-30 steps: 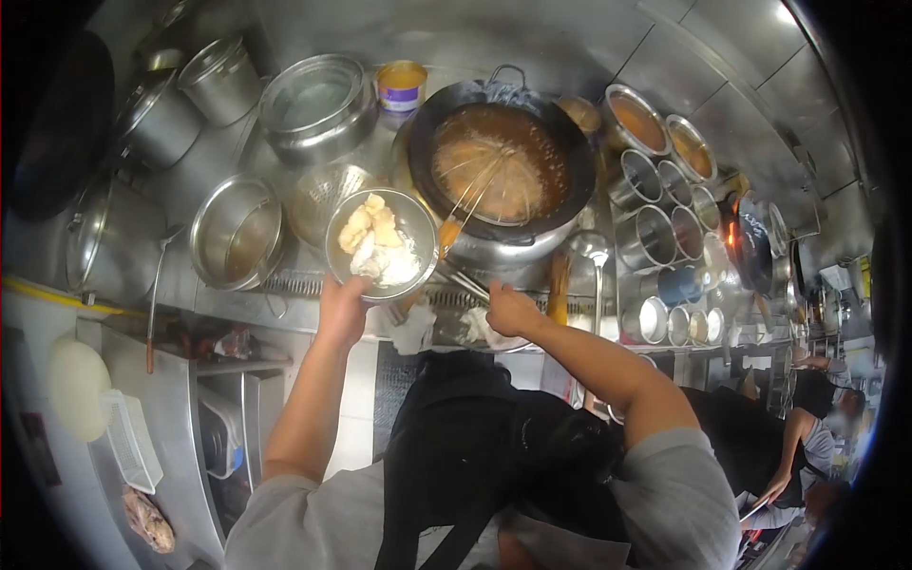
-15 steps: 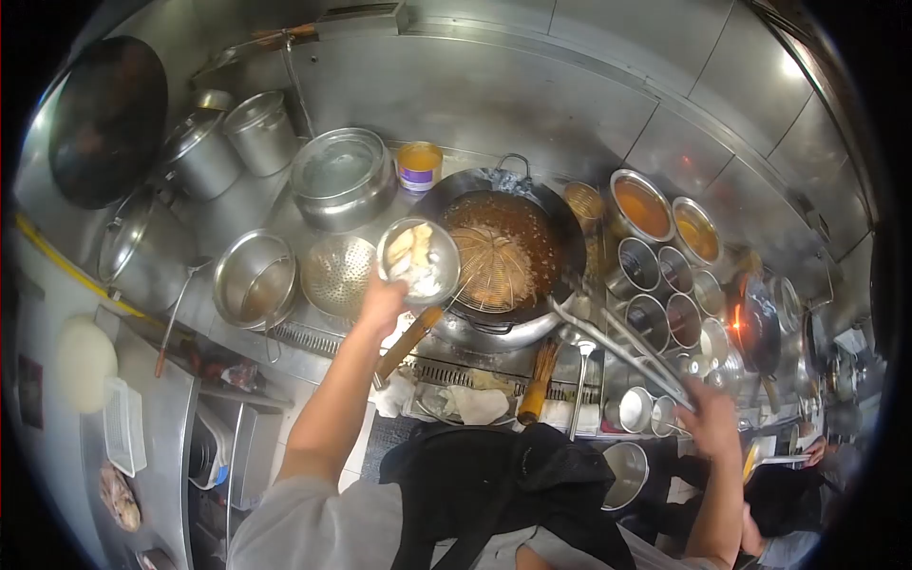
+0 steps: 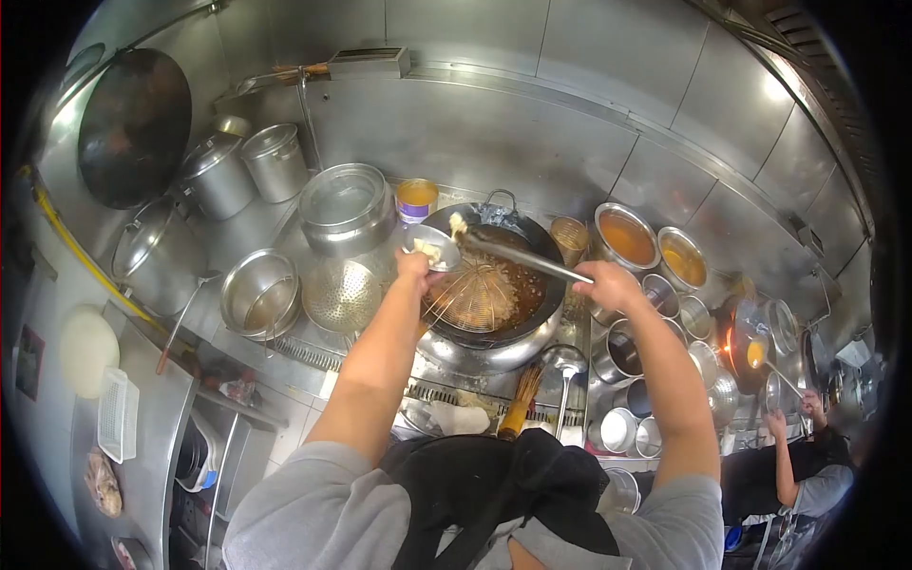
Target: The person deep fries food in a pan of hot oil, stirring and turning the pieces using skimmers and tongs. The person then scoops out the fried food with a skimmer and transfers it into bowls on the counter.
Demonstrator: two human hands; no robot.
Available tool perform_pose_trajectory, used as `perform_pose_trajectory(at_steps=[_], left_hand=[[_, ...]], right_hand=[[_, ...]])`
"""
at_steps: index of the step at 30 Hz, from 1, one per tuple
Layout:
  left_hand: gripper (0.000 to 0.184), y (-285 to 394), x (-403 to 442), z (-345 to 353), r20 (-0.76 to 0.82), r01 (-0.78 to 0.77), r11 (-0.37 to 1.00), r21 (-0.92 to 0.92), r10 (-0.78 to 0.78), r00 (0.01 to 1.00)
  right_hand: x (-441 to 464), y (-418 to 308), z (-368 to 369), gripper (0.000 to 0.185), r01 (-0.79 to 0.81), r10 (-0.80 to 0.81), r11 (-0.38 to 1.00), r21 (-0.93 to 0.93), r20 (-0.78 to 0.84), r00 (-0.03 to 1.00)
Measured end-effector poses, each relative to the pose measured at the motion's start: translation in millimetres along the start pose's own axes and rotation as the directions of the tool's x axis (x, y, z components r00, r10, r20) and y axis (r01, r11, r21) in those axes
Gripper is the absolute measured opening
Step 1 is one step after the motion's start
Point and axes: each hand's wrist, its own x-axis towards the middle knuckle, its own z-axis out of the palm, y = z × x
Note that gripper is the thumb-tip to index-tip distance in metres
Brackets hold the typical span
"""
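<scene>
My left hand [image 3: 415, 270] is closed on the edge of a small metal bowl [image 3: 416, 235], tilted over the wok's left side, with pale food pieces [image 3: 429, 253] inside. In my right hand [image 3: 614, 287] are long metal tongs [image 3: 527, 256], reaching left across the wok. A pale yellowish piece of food [image 3: 458, 225] is at the tongs' tips, by the bowl's rim. Below lies the black wok [image 3: 549, 302] of bubbling brown oil [image 3: 518, 275]. A round wire skimmer [image 3: 480, 296] sits in it; its handle is mostly hidden by my left arm.
Left of the wok stand a perforated strainer [image 3: 344, 296], a large metal pot [image 3: 347, 228] and an orange-topped can [image 3: 416, 199]. Sauce bowls [image 3: 627, 237] and metal containers are right. A brush [image 3: 521, 404] and ladle [image 3: 564, 359] lie in front. Another person [image 3: 817, 475] works far right.
The tongs have swung from the wok's right side across it to the bowl, now with a food piece at their tips. The bowl has tilted and shifted slightly right.
</scene>
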Motion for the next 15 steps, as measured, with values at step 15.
perform_pose_trajectory(at_steps=[15], left_hand=[[0.06,38.6,7.5,-68.7,0.304,-0.104,0.942,0.318,0.003,0.953]], right_hand=[[-13.2,-34.6,-52.5,0.046,-0.108,0.036,0.915,-0.39,-0.187,0.982]])
